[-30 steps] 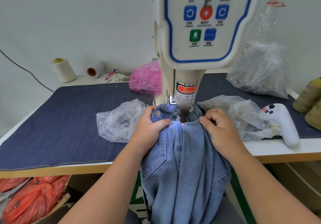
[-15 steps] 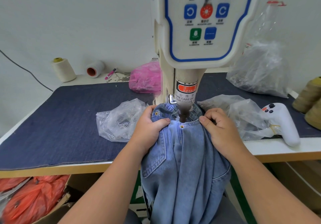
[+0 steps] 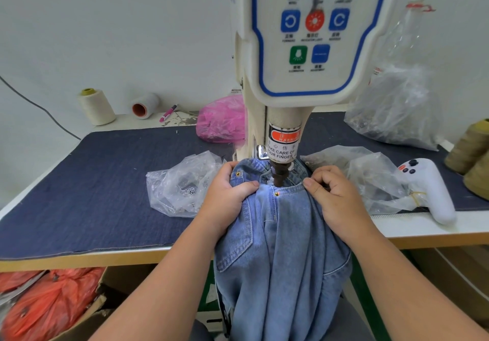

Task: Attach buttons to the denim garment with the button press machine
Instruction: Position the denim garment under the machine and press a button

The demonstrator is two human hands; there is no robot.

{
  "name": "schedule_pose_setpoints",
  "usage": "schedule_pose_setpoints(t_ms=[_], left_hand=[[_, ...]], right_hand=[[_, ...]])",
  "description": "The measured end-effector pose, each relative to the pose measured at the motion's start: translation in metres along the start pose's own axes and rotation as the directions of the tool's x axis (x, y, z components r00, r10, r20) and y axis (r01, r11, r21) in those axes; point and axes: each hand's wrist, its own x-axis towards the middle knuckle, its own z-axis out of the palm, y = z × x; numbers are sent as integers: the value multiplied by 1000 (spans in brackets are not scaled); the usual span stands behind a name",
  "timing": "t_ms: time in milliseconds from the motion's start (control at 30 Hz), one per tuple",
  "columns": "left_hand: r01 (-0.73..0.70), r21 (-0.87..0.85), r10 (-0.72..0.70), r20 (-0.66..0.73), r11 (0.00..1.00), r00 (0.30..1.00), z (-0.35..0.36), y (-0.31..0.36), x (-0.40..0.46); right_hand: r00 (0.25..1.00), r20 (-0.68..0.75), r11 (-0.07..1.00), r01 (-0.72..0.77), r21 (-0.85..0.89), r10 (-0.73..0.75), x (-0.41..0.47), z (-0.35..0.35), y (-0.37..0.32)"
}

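At the bench's front edge, left hand and right hand both grip the jeans, fingers curled tight, under the press.

Count: 1 press, 1 denim garment, 2 hands (left, right), 2 brass studs on the denim (one, other). Bags: 3 clear (), 1 pink, 1 orange under the table. Spools: 2 white (), probably 2 tan at the right edge (, second cropped); plus 1 white controller, 1 pink pen.
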Motion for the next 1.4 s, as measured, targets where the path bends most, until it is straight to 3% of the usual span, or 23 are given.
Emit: schedule_pose_setpoints(t_ms=[467,633,833,1000,1200,1300,1400], left_hand=[[-65,-22,65,5,998,998,1,6,-8],[-98,0,98,33,995,995,-1,10,-18],[-124,77,118,82,989,990,-12,18,-42],[-92,-29,93,63,995,994,-15,30,-54],[95,-415,-123,-41,905,992,-1,52,-46],[302,-554,-319,69,776,945,2,59,-52],[418,-479,-357,217,772,908,-5,59,-62]], right_hand=[[1000,12,998,-8,64,7,-5,-2,-4],[1000,-23,971,-11,238,17,-18,-6,-11],[997,-68,944,48,326,-28,-46,-10,-22],[994,-88,917,88,390,-58,-53,-7,-27],[983,-154,904,152,400,-97,-34,-12,-46],[981,-175,878,159,452,-87,-32,-13,-49],[979,-179,869,168,466,-93,-40,-15,-48]])
